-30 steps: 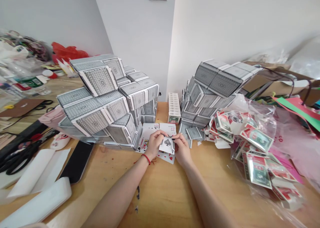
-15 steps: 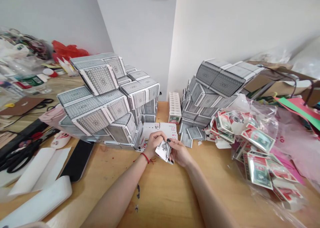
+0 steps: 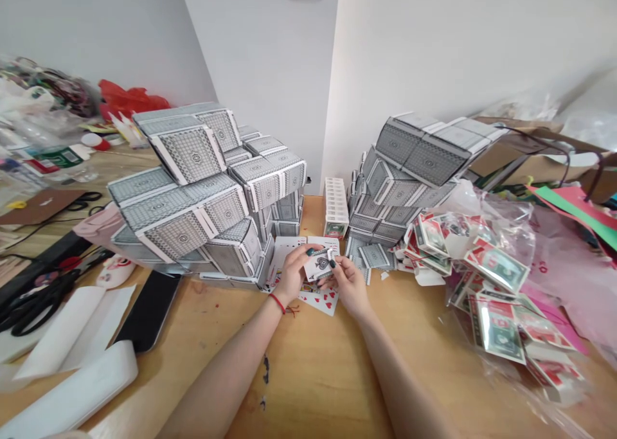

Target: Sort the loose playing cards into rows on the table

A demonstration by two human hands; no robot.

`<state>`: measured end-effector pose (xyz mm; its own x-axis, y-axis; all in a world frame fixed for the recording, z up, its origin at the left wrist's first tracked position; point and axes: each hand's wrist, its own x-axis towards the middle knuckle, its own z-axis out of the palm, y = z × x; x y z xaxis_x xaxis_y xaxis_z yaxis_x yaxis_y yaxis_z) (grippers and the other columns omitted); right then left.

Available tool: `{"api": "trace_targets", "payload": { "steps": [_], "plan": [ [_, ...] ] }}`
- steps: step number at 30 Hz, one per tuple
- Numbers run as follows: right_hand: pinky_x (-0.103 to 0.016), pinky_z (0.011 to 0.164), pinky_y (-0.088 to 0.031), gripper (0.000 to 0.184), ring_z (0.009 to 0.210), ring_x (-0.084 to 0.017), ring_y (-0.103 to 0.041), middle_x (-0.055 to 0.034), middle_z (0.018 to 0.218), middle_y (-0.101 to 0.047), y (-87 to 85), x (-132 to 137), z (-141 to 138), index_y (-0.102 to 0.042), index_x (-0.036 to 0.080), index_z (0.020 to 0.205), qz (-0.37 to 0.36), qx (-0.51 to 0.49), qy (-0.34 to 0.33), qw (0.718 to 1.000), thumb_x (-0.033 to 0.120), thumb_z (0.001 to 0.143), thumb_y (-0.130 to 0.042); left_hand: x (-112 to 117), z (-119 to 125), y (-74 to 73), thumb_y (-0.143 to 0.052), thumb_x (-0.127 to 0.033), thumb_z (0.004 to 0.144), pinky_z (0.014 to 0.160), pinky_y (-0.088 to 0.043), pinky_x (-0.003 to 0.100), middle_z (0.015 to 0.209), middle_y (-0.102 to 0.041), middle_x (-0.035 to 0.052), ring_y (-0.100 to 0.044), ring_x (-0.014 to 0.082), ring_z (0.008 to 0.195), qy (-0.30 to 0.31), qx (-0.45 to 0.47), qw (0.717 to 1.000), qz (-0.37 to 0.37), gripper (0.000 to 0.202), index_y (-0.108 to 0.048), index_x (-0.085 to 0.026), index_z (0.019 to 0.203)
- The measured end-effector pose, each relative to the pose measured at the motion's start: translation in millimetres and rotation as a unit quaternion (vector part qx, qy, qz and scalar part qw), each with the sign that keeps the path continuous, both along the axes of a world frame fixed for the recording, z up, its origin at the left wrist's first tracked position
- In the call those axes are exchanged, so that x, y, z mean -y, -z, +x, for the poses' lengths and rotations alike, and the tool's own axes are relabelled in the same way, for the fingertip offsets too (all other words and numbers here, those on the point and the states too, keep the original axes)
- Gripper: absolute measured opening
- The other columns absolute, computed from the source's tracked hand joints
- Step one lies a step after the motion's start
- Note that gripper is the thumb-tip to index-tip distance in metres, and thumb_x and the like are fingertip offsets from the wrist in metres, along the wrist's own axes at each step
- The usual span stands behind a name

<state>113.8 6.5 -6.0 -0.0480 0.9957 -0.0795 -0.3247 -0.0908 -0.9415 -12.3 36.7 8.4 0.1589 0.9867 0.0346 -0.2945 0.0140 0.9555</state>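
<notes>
Between my two hands is a playing card [image 3: 318,265], face up with a large spade on it; whether more cards lie behind it I cannot tell. My left hand [image 3: 292,277] pinches its left side, and my right hand [image 3: 351,285] pinches its right edge. Below them a card with red hearts [image 3: 324,303] lies on the table. Just beyond my hands, face-up playing cards [image 3: 286,246] are spread out, partly covered by my fingers. Face-down cards [image 3: 373,256] lie to the right of my right hand.
Blocks built from grey-backed cards [image 3: 193,223] are stacked at the left, with another stack [image 3: 419,153] at the right. A row of card packs [image 3: 336,201] stands between. Card boxes [image 3: 496,265] in clear plastic lie right; a phone [image 3: 149,310] and scissors [image 3: 36,297] lie left.
My hands have tilted the spade card up and moved it slightly away from me. The hearts card beneath has come into view on the table.
</notes>
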Motion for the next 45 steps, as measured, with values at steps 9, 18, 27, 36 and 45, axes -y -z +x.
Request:
{"api": "trace_targets", "payload": {
  "steps": [9,18,27,36,45],
  "plan": [
    [-0.029,0.053,-0.048,0.016,0.050,-0.014,-0.055,0.0020,0.061,-0.055,15.6,2,-2,-0.053,0.022,0.084,0.069,0.126,-0.005,0.990,0.037,0.079,-0.050,5,6,-0.5,-0.064,-0.030,0.065,0.072,-0.044,0.026,0.085,-0.065,0.0052,-0.058,0.0160,0.079,-0.071,-0.216,0.972,0.063,0.022,-0.064,-0.015,0.082],
    [-0.027,0.052,-0.046,0.010,0.052,-0.015,-0.054,0.0019,0.059,-0.054,19.1,0,-1,-0.055,0.022,0.076,0.078,0.144,-0.004,0.986,0.032,0.076,-0.053,5,6,4.1,-0.064,-0.028,0.063,0.065,-0.046,0.025,0.075,-0.066,0.0046,-0.058,0.0150,0.069,-0.071,-0.207,0.975,0.050,0.015,-0.067,-0.015,0.070],
    [-0.028,0.053,-0.045,0.008,0.052,-0.016,-0.056,0.0017,0.058,-0.057,12.6,2,-2,-0.055,0.023,0.072,0.091,0.186,-0.009,0.978,0.028,0.076,-0.051,4,9,7.4,-0.067,-0.028,0.057,0.055,-0.042,0.023,0.059,-0.062,0.0006,-0.053,0.0118,0.056,-0.094,-0.148,0.984,-0.018,0.016,-0.064,-0.013,0.062],
    [-0.028,0.055,-0.042,0.010,0.054,-0.018,-0.058,0.0006,0.059,-0.063,7.0,5,3,-0.057,0.024,0.068,0.112,0.255,0.007,0.960,0.023,0.074,-0.049,5,10,6.3,-0.065,-0.032,0.060,0.052,-0.040,0.022,0.057,-0.060,0.0003,-0.051,0.0120,0.055,-0.095,-0.176,0.980,-0.021,0.020,-0.063,-0.013,0.064],
    [-0.028,0.047,-0.043,0.011,0.046,-0.016,-0.055,0.0019,0.053,-0.057,14.2,3,-1,-0.052,0.022,0.076,0.048,0.136,0.014,0.989,0.034,0.075,-0.053,1,4,3.5,-0.060,-0.029,0.069,0.071,-0.043,0.025,0.086,-0.062,0.0050,-0.056,0.0144,0.078,-0.059,-0.133,0.989,0.039,0.028,-0.059,-0.015,0.093]
  ]
}}
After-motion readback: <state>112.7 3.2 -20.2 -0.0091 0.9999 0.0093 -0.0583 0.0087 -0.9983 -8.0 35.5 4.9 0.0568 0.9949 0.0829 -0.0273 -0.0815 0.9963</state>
